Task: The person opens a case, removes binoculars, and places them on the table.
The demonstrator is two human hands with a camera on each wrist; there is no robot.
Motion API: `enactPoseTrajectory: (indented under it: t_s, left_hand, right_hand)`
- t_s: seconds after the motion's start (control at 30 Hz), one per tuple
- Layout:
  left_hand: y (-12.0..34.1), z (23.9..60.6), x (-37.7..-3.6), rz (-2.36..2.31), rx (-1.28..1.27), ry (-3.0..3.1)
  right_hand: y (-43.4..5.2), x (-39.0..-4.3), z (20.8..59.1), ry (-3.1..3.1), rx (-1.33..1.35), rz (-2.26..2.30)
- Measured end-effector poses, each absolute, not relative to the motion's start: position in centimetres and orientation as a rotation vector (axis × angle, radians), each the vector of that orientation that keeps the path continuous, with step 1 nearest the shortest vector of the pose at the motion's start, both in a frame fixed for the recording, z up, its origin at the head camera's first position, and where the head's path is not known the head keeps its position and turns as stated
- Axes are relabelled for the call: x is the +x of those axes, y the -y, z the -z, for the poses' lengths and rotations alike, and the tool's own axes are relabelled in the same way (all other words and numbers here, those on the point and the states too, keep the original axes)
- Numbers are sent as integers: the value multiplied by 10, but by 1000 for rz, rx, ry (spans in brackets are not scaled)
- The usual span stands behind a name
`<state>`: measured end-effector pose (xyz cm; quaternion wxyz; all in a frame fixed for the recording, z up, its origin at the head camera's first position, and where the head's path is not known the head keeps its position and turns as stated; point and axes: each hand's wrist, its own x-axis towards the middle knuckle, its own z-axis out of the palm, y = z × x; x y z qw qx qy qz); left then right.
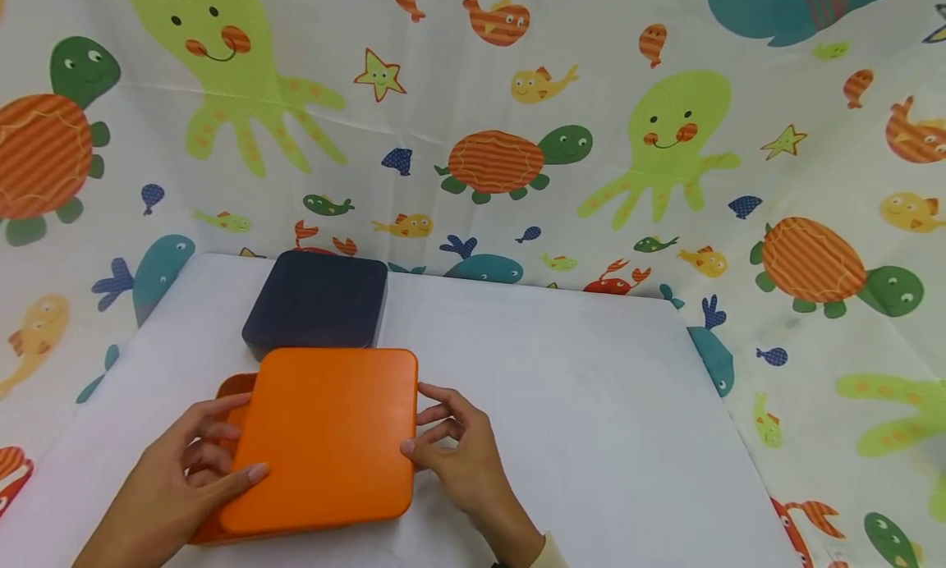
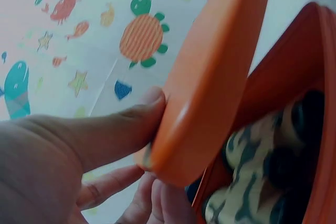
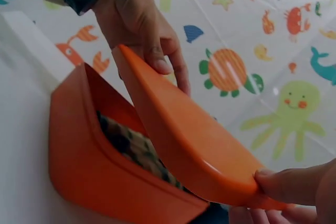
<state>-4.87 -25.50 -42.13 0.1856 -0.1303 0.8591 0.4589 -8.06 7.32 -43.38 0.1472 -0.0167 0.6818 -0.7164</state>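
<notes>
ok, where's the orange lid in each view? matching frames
Head: orange lid left of centre, low in the frame.
Left wrist: lid runs steeply from top centre down to lower middle.
Right wrist: lid mid-frame, slanting down to the right.
Shared landmark: orange box, showing past the lid's left edge in head, at right in left wrist, at left in right wrist.

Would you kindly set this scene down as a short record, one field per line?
Left hand: pinches the orange lid at its left edge
Right hand: pinches the lid's right edge
Lid state: held askew over the orange box, opening partly uncovered
Contents: camouflage-patterned stuff, partly hidden
Beyond the lid: dark box
Surface: white tabletop
Backdrop: cloth printed with sea animals
</notes>
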Motion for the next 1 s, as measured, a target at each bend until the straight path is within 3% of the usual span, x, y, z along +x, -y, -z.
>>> enactPoseTrajectory:
  t_s: [1.0]
  left_hand:
    - [122,442,-64,-1673,-43,-2580]
  right_hand:
    - [-188,-73,447,-2264,158,2001]
